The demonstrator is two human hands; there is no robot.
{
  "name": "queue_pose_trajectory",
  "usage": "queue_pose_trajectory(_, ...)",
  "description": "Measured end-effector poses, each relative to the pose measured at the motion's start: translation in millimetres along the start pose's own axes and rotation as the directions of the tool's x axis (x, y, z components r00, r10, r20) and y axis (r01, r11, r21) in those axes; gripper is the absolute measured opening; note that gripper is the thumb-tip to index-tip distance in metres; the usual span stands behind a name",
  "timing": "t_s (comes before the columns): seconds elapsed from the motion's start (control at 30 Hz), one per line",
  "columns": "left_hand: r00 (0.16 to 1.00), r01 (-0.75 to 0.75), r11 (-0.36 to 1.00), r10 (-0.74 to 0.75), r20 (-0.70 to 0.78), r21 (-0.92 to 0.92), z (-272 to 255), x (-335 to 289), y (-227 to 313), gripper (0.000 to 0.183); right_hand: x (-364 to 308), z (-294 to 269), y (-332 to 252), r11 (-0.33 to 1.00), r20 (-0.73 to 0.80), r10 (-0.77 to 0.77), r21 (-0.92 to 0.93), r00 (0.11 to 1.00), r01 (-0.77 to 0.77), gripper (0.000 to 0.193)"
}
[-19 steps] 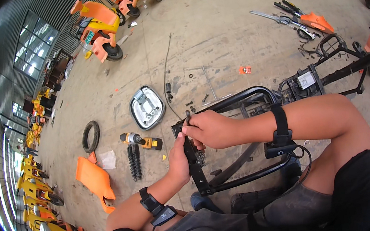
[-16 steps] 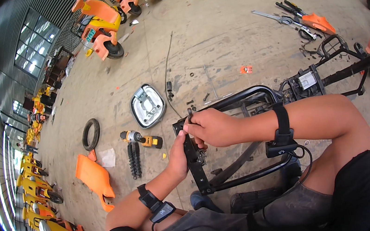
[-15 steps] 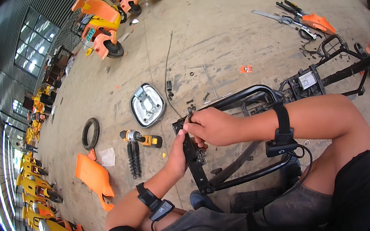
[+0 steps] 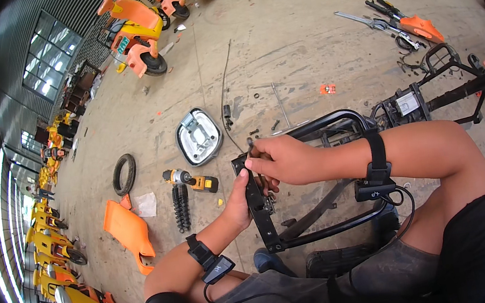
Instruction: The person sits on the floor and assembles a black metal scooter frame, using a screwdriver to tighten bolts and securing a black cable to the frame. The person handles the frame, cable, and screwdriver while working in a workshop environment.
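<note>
A black scooter frame (image 4: 327, 236) stands before me, with a flat drilled crossbar (image 4: 262, 219) at its left end. My left hand (image 4: 239, 200) is closed round this crossbar, thumb on its upper face and fingertips showing on the inner side. Just beyond it, my right hand (image 4: 277, 160) is closed at the bar's far end. From its fingers sticks up the dark tip of a small metal piece (image 4: 249, 143); the rest is hidden in the grip, so its kind is unclear. The two thumbs are close together.
On the floor lie a yellow-black cordless drill (image 4: 201, 183), two black shock absorbers (image 4: 181, 208), a silver-black cover (image 4: 199, 136), a tyre (image 4: 124, 174), an orange panel (image 4: 125, 229), a T-shaped bar (image 4: 280, 105) and loose bolts (image 4: 276, 125). Yellow scooters (image 4: 52, 238) line the left side.
The whole view has shifted slightly, with things sitting a little farther right. Both hands keep their hold at the crossbar; the right hand's fingers have turned only slightly.
</note>
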State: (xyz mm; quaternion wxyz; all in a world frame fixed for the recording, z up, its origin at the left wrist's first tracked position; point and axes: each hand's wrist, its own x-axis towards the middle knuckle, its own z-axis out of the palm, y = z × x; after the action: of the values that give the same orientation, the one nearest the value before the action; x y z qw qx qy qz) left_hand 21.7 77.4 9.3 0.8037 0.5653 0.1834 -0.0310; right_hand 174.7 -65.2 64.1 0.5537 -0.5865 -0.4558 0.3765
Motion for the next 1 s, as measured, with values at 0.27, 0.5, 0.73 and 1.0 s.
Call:
queue_pose_trajectory(0.27, 1.000, -0.023, 0.999, 0.023, 0.007, -0.031, -7.8, 7.0, -10.3, 0.074, 5.4, -5.7, -12.6, 0.988, -0.104, -0.125, -0.100, 0.987, 0.115, 0.031)
queue_pose_trajectory(0.5, 0.989, -0.107, 0.994, 0.109, 0.097, -0.026, -13.1, 9.6, -12.7, 0.072, -7.4, -7.7, -25.1, 0.989, -0.052, -0.096, -0.115, 0.994, 0.089, 0.034)
queue_pose_trajectory(0.73, 0.983, -0.034, 0.998, 0.044, -0.177, 0.055, 17.3, -2.1, 4.5, 0.068, -30.8, -2.5, -31.2, 0.840, 0.177, -0.339, -0.385, 0.924, 0.382, 0.037)
queue_pose_trajectory(1.0, 1.000, -0.019, 0.991, 0.017, -0.014, -0.133, -9.1, 8.1, -14.7, 0.071, -57.3, 16.2, -26.3, 0.734, 0.546, -0.214, -0.458, 0.810, 0.502, 0.037)
